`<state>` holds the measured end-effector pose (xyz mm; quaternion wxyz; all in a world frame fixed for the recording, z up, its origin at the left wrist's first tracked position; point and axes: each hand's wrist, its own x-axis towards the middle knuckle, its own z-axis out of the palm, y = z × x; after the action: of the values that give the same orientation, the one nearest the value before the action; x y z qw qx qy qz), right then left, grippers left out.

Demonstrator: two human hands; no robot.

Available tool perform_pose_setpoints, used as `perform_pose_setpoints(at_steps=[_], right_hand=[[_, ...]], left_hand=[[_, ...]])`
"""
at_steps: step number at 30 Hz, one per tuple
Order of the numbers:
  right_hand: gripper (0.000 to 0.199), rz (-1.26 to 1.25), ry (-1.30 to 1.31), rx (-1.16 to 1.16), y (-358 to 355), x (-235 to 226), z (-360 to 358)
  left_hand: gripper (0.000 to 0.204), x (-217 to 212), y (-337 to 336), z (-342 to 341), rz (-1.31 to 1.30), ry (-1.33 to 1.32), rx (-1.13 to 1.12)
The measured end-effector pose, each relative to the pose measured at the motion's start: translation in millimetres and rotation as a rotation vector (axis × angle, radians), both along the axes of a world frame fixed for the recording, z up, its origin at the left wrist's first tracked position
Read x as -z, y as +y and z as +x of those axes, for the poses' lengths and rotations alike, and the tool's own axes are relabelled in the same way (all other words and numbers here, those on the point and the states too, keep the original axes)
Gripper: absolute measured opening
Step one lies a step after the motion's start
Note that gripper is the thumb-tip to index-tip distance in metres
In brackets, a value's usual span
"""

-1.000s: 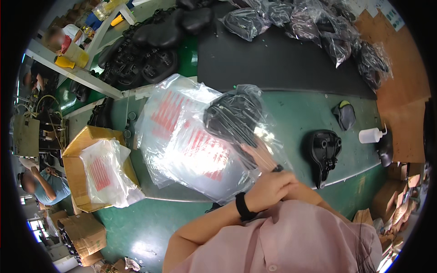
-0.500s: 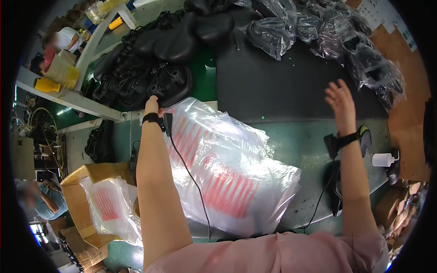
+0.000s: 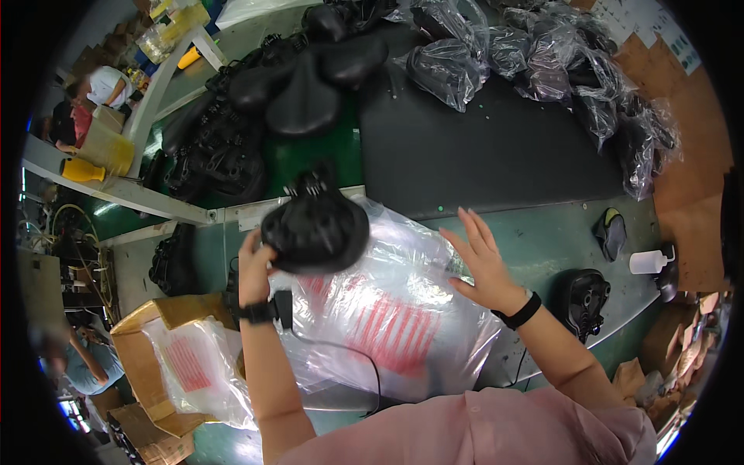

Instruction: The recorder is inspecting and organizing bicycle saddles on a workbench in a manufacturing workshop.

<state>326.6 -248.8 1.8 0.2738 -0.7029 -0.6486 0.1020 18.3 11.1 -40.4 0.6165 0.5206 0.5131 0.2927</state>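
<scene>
My left hand (image 3: 254, 267) grips a black bicycle saddle (image 3: 316, 227) by its left edge and holds it underside up over a pile of clear plastic bags with red print (image 3: 391, 318). My right hand (image 3: 482, 260) hovers open, fingers spread, above the right side of the bags and holds nothing. Both wrists carry black bands. The bags lie on a green table (image 3: 542, 240) right in front of me.
A heap of bare black saddles (image 3: 287, 85) lies at the back left. Bagged saddles (image 3: 558, 70) line the far edge of a black mat (image 3: 473, 147). One more saddle (image 3: 583, 298) and a white squeeze bottle (image 3: 649, 260) sit at the right. A cardboard box with bags (image 3: 167, 353) stands at my left.
My left hand, which reached toward the saddle heap, has come back holding a saddle over the bags. My right hand has drawn back from the black mat to the bags.
</scene>
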Motion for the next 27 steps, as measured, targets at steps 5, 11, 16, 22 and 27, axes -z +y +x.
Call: perform_pose_setpoints(at_steps=[5, 11, 16, 22, 27], right_hand=[[0.087, -0.101, 0.080, -0.469, -7.5, -31.1, 0.5], [0.069, -0.698, 1.681, -0.416, -120.9, -16.6, -11.6], [0.097, -0.371, 2.460, -0.599, -178.7, 14.3, -25.8], [0.088, -0.442, 2.433, -0.485, -241.3, 11.1, -34.0], [0.089, -0.566, 2.432, -0.229, -268.2, 11.9, -30.2]], left_hand=[[0.066, -80.6, -109.9, 16.1, -0.331, -0.221, 0.523], [0.045, -131.7, -174.8, 36.6, -0.166, -0.044, 0.383], [0.042, -144.0, -289.5, 80.3, 1.116, 0.175, 0.769], [0.060, -122.3, -361.6, 152.2, 1.253, 0.240, 1.010], [0.065, -106.8, -306.2, 140.2, 1.027, 0.374, 0.741]])
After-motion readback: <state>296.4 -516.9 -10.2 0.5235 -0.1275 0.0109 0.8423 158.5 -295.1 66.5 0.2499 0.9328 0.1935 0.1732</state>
